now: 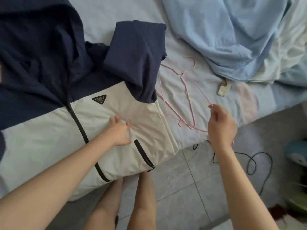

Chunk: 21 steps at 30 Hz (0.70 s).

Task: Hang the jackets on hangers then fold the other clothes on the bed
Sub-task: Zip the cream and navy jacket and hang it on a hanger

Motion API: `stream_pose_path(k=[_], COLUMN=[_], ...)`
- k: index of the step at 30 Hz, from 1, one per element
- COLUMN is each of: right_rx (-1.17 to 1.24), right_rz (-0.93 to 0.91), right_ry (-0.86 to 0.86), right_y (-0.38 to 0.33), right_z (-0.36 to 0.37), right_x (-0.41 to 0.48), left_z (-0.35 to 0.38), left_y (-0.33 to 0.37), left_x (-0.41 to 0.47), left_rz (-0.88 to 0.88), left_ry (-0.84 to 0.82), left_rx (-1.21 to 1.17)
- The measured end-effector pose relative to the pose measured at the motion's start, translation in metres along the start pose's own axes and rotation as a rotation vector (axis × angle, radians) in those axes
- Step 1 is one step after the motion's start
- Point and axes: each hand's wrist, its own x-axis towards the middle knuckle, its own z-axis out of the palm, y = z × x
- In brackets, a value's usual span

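Jacket [99, 117] navy and white, black zips; hangers [186, 90] pink; blanket [232, 34] pale blue; cable [259, 165] black.

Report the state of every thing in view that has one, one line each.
jacket: spread on the bed, front zip closed, not on a hanger.
left hand: rests on the jacket's white front.
right hand: pinches the held hanger.
spare hangers: lying tangled on the sheet.
blanket: crumpled.
cable: loose on the floor.

A black cable [271, 163] lies looped on the tiled floor [182, 183].
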Motion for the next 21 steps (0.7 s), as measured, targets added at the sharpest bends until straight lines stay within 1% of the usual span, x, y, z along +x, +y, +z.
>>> stream_pose_path(k=[2, 4, 5, 6, 7, 8, 9, 10, 11, 12, 13, 14, 15, 16, 17, 18, 19, 21], right_rx=[0.144, 0.428, 0.536, 0.614, 0.674, 0.728, 0.775, 0.820, 0.874, 0.938, 1.009, 1.079, 1.152, 1.219, 1.271, 1.302, 1.305, 1.243], right_rz=[0.166, 0.293, 0.311, 0.305, 0.282, 0.255, 0.231, 0.218, 0.214, 0.224, 0.244, 0.274, 0.314, 0.359, 0.397, 0.424, 0.445, 0.437], right_ry=[0.150, 0.293, 0.345, 0.362, 0.349, 0.316, 0.283, 0.260, 0.245, 0.219, 0.189, 0.151, 0.090, 0.023, -0.045, -0.110, -0.183, -0.298], right_y=[0.018, 0.030, 0.032, 0.030, 0.026, 0.019, 0.011, 0.003, -0.008, -0.019, -0.032, -0.044, -0.057, -0.069, -0.080, -0.088, -0.096, -0.101], right_z=[-0.014, -0.020, -0.023, -0.023, -0.023, -0.022, -0.019, -0.016, -0.013, -0.009, -0.008, -0.007, -0.005, -0.003, -0.001, 0.003, 0.008, 0.019], right_x=[-0.017, -0.032, -0.038, -0.046, -0.054, -0.062, -0.070, -0.078, -0.085, -0.092, -0.099, -0.104, -0.112, -0.119, -0.126, -0.132, -0.137, -0.141], left_z=[-0.010, -0.016, -0.017, -0.016, -0.016, -0.017, -0.016, -0.016, -0.017, -0.019, -0.023, -0.028, -0.032, -0.036, -0.040, -0.045, -0.046, -0.048], left_y=[0.009, 0.017, 0.020, 0.021, 0.023, 0.025, 0.026, 0.031, 0.038, 0.047, 0.058, 0.072, 0.081, 0.089, 0.093, 0.094, 0.089, 0.081], left_x=[-0.002, -0.008, -0.010, -0.013, -0.014, -0.016, -0.014, -0.016, -0.020, -0.027, -0.034, -0.043, -0.052, -0.061, -0.070, -0.081, -0.088, -0.102], left_rz=[-0.014, -0.026, -0.046, -0.071, -0.092, -0.102, -0.108, -0.101, -0.081, -0.049, 0.014, 0.083, 0.139, 0.184, 0.212, 0.226, 0.217, 0.210], left_ry=[0.014, 0.011, -0.002, -0.019, -0.021, 0.016, 0.083, 0.163, 0.217, 0.222, 0.171, 0.091, 0.040, 0.059, 0.138, 0.256, 0.387, 0.576], left_rx=[0.002, 0.032, 0.036, 0.028, -0.008, -0.083, -0.229, -0.431, -0.679, -0.971, -1.259, -1.490, -1.659, -1.776, -1.868, -1.932, -1.974, -1.956])
